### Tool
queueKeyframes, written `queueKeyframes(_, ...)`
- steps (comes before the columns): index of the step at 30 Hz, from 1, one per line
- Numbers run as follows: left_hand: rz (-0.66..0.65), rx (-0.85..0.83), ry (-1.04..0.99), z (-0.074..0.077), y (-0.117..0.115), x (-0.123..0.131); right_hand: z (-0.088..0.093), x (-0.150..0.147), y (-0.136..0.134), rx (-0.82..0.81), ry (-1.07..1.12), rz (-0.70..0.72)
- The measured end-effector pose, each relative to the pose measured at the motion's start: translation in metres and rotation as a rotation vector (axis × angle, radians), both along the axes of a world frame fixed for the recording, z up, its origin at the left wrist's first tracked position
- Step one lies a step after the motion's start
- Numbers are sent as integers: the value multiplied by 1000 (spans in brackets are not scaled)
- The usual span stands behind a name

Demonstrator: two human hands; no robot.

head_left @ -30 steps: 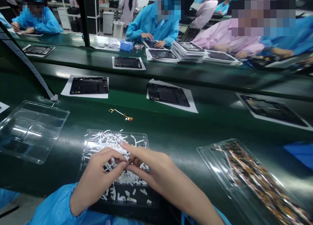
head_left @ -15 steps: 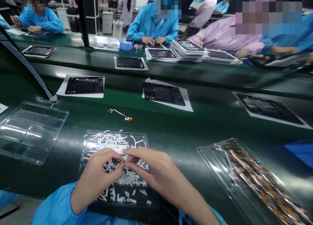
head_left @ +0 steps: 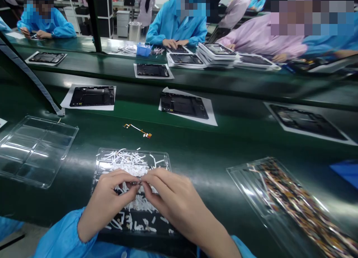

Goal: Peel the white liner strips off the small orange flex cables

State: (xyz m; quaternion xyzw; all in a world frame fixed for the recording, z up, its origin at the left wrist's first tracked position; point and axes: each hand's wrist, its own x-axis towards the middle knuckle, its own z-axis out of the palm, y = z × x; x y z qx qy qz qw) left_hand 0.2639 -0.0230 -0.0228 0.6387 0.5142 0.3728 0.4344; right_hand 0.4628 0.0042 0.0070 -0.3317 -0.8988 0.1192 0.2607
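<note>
Fingertip to fingertip, my left hand (head_left: 107,200) and my right hand (head_left: 175,198) meet over a see-through plastic tray (head_left: 168,161). Both are closed in a pinch, on a tiny thing that the fingers mostly hide; I cannot make out what it is. Under them the tray is strewn with small white strips (head_left: 125,159), thickest in the middle and sparser near my body. Just beyond the tray a thin orange-and-white flex cable (head_left: 137,129) lies on the green work surface (head_left: 201,153), apart from my hands.
At right, a plastic tray (head_left: 237,179) holds many flex cables (head_left: 296,202); a blue object (head_left: 346,174) lies past it. Another compartmented tray (head_left: 33,149) is at left. Black tablet housings (head_left: 184,105) on white sheets lie along the line. Co-workers (head_left: 179,26) sit opposite.
My hands have shifted slightly, the right fingers now bent closer against the left fingertips. The nearest housings have slid a little to the left, while the farther row has moved slightly right.
</note>
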Motion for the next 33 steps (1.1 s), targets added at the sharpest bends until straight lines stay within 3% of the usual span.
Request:
queueKeyframes(5, 5, -28, -29, 0, 1, -3, 1, -3, -4, 157, -27, -17)
queueKeyframes(12, 35, -28, -49, 0, 1, -1, -8, -6, -6, 251, -61, -58)
queueKeyframes(18, 124, -71, -140, -6, 1, 1, -12, -10, -6, 391, -94, -60)
queueKeyframes(25, 117, -162, -175, -7, 5, 1, -8, -7, -8, 245, -3, -65)
queueKeyframes(33, 176, -95, -211, -10, 8, 4, -5, -2, -10, 151, 37, -26)
